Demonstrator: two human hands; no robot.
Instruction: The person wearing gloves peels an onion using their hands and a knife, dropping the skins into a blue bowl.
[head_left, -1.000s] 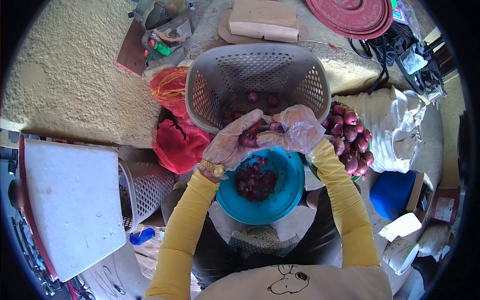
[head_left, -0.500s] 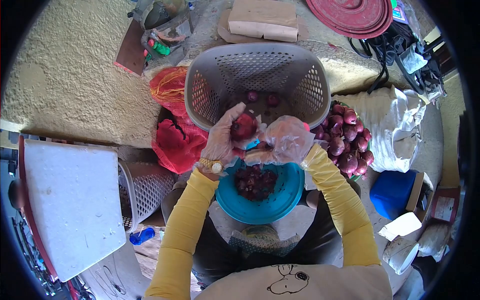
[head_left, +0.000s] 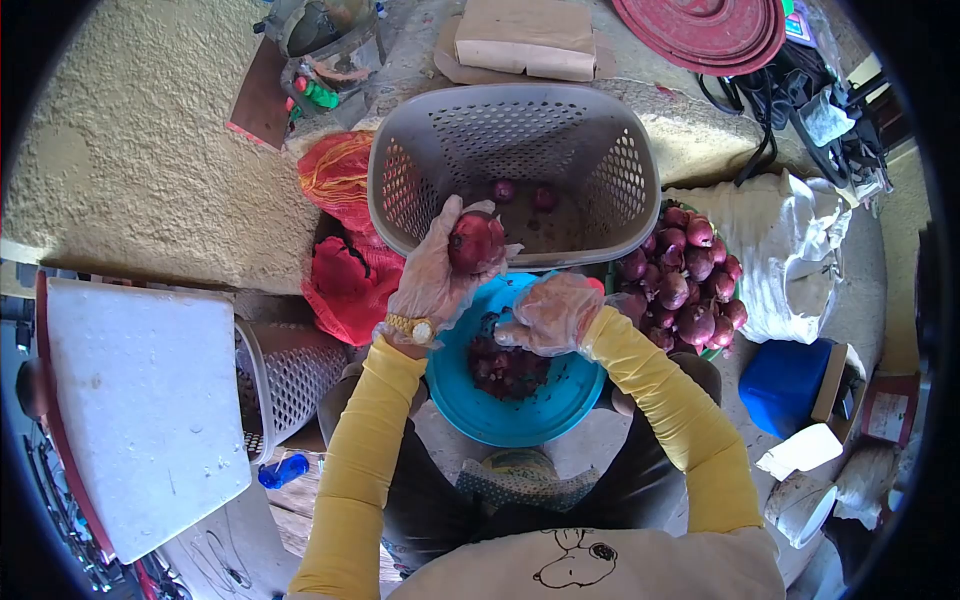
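Observation:
My left hand [head_left: 432,272], in a clear plastic glove, holds a red onion [head_left: 475,242] just over the near rim of the grey plastic basket [head_left: 515,262]. Lower and to the right, my gloved right hand [head_left: 556,312] is curled above the turquoise basin [head_left: 455,400]. A small bit of red shows beside its wrist; what its fingers hold is hidden. Dark onion skins and scraps [head_left: 505,370] lie in the basin. Two red onions, a left one [head_left: 504,190] and a right one [head_left: 544,198], rest on the basket's floor.
Many red onions [head_left: 690,280] are heaped in a green container at right, beside a white sack [head_left: 770,260]. Red mesh bags [head_left: 345,270] lie left of the basket. A white board [head_left: 145,400] and another basket [head_left: 300,385] stand further left.
My right hand has moved down and left, away from the onion, to above the basin. My left hand has shifted slightly left and up, still holding the onion.

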